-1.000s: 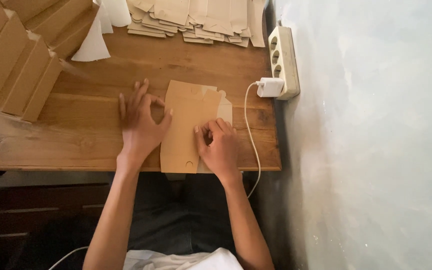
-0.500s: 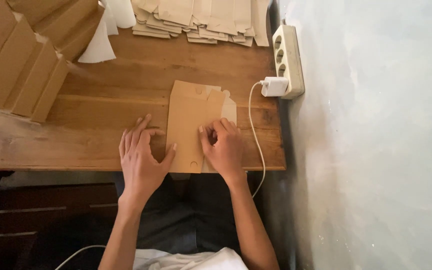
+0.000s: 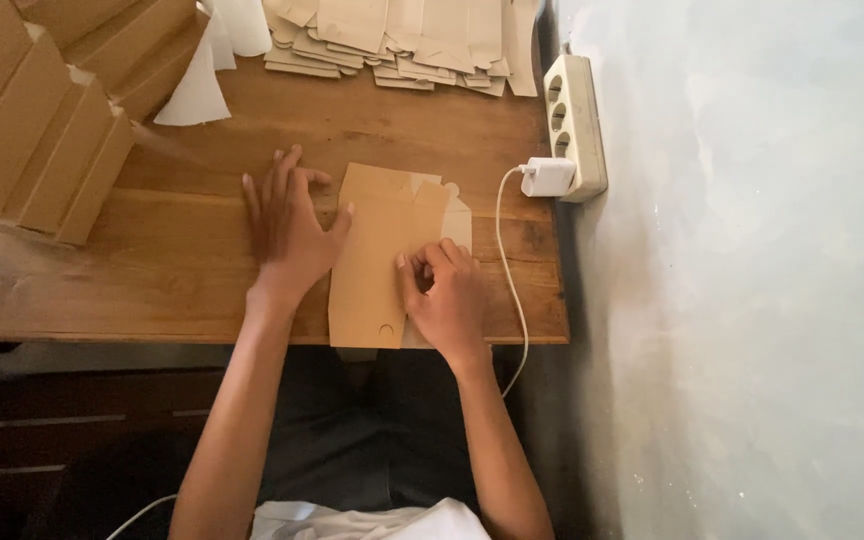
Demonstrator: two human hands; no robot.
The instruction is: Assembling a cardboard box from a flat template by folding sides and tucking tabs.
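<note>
I see my left hand (image 3: 290,225) lying flat with its fingers spread, palm down, pressing the left edge of a flat brown cardboard blank (image 3: 377,260); the thumb reaches onto the card while the other fingers rest on the wood beside it. My right hand (image 3: 445,295) has its fingers curled and pressed down on the blank's right side, fingertips bearing on the card where a paler flap shows at the edge; it clamps nothing between the fingers that I can make out.

The blank lies flat on the wooden desk (image 3: 182,280), close to the near edge, with its lower end reaching that edge between my two forearms. It has a small half-round notch near the bottom.

Just right of the blank, a white cable (image 3: 505,250) runs from the desk's near edge up to a white charger (image 3: 549,176) plugged into a cream power strip (image 3: 574,125) against the grey wall (image 3: 752,270). At the far edge of the desk lies a heap of more flat cardboard blanks (image 3: 402,40). At far left stand folded brown boxes (image 3: 42,120) in a row, with white paper (image 3: 197,90) beside them.
</note>
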